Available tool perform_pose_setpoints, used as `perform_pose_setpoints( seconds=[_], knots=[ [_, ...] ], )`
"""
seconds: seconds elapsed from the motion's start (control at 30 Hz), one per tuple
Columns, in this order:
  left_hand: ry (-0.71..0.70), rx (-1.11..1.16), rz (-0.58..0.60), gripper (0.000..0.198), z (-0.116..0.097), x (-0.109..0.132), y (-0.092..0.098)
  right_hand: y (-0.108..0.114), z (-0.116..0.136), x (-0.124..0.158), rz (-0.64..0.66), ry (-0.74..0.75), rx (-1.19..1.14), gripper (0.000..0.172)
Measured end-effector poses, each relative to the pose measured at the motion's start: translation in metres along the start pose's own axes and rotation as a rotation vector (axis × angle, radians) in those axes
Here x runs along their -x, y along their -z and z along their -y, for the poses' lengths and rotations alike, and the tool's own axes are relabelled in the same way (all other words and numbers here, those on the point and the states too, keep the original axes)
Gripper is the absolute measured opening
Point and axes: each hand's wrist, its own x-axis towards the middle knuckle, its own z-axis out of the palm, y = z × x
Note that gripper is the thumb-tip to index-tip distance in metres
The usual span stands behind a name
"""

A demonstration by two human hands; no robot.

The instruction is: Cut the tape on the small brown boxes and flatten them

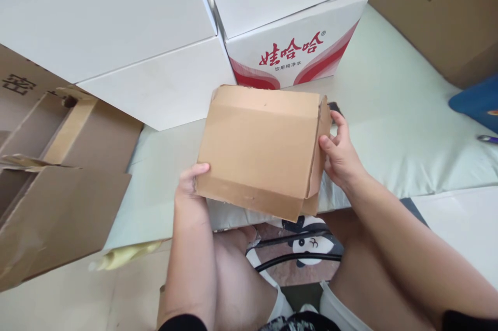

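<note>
Between my two hands is a brown cardboard box (260, 147), tilted above the pale green covered surface (392, 108). Its broad plain face points up toward me, and narrow flaps show along its edges. My left hand (192, 178) grips the lower left corner, thumb on the face and the other fingers hidden behind. At the right side, my right hand (340, 152) pinches the side flap between thumb and fingers. A small dark object (334, 108) shows partly behind the right fingertips; I cannot tell what it is.
White boxes (155, 61) stand stacked at the back, beside a white carton with red lettering (291, 53). An open cardboard carton (66, 206) stands at the left. Another brown carton (443, 19), a blue object (476, 102) and a purple pen-like item (488, 139) are at the right.
</note>
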Motion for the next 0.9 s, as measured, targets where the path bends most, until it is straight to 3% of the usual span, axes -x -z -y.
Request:
perform_pose_setpoints(
  seconds=[0.1, 0.27, 0.33, 0.4, 0.53, 0.7, 0.9],
  knots=[
    [0.03, 0.089, -0.008, 0.066, 0.003, 0.013, 0.0, 0.0, -0.002, 0.0, -0.028, 0.02, 0.011, 0.139],
    [-0.049, 0.344, -0.015, 0.076, 0.007, 0.024, -0.015, -0.004, -0.002, 0.001, -0.013, -0.065, -0.058, 0.141],
    [-0.054, 0.415, -0.053, 0.083, 0.005, 0.022, -0.02, -0.006, 0.0, 0.002, -0.053, -0.036, -0.118, 0.131],
    [-0.036, 0.474, -0.068, 0.085, 0.002, 0.018, -0.024, -0.007, 0.002, 0.003, -0.037, -0.053, -0.179, 0.109],
    [-0.085, 0.516, -0.071, 0.081, 0.0, 0.012, -0.027, -0.005, 0.003, 0.008, 0.096, -0.257, -0.25, 0.074],
    [-0.121, 0.5, -0.05, 0.069, 0.003, 0.011, -0.021, -0.002, 0.001, 0.012, 0.139, -0.303, -0.262, 0.065],
    [-0.087, 0.463, -0.095, 0.065, 0.0, 0.008, -0.013, -0.004, 0.0, 0.011, 0.105, -0.292, -0.25, 0.073]
  ],
)
